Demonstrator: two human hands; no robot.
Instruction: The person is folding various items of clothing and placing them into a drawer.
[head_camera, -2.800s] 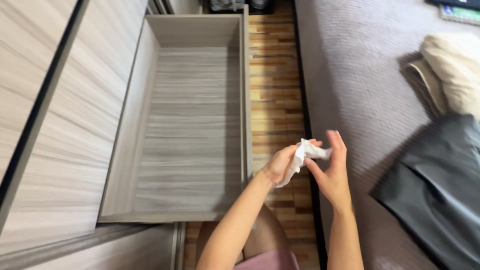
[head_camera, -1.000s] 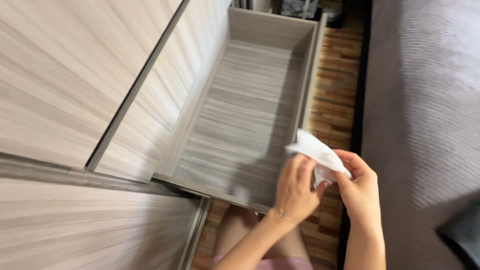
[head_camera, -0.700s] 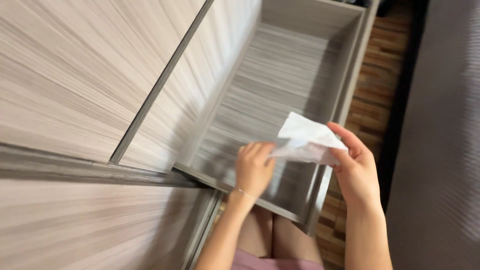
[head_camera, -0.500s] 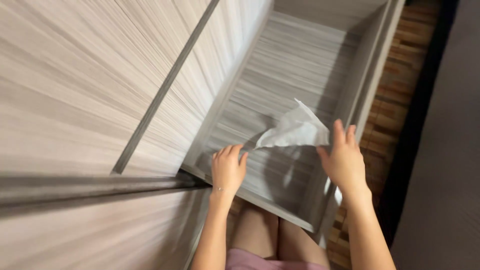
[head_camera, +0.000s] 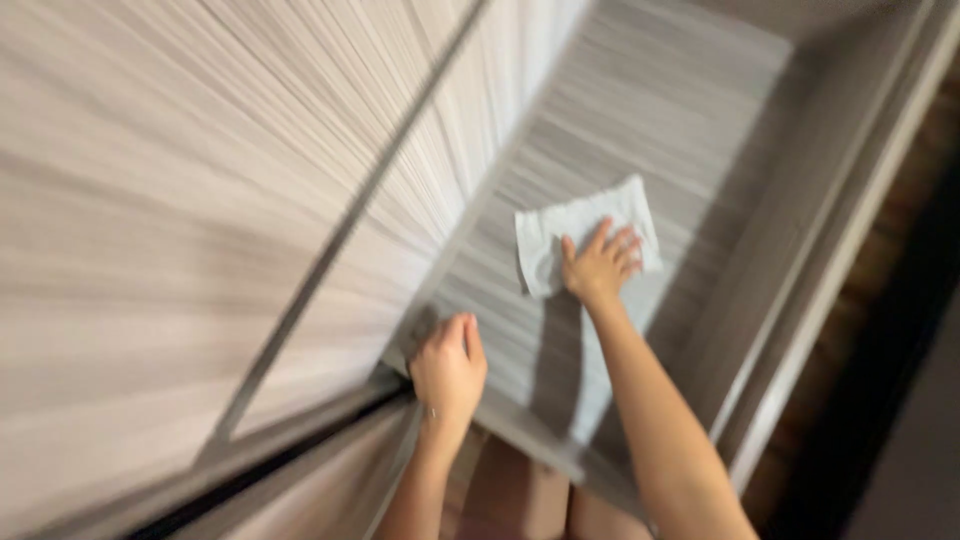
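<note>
A white wipe (head_camera: 570, 228) lies spread flat on the bottom of an open grey wood-grain drawer (head_camera: 690, 130). My right hand (head_camera: 600, 265) presses on the wipe with fingers spread, arm reaching down into the drawer. My left hand (head_camera: 448, 368) rests on the drawer's near front corner, fingers curled over its edge. The picture is blurred by movement.
Pale wood-grain cabinet fronts (head_camera: 200, 220) with a dark gap between them fill the left side. The drawer's right wall (head_camera: 850, 230) runs along a strip of brown wooden floor (head_camera: 900, 250). My knees (head_camera: 530, 500) show below the drawer front.
The wipe went from being unfolded between both hands to lying flat on the drawer bottom under my right hand. My left hand let go and moved to the drawer's front edge.
</note>
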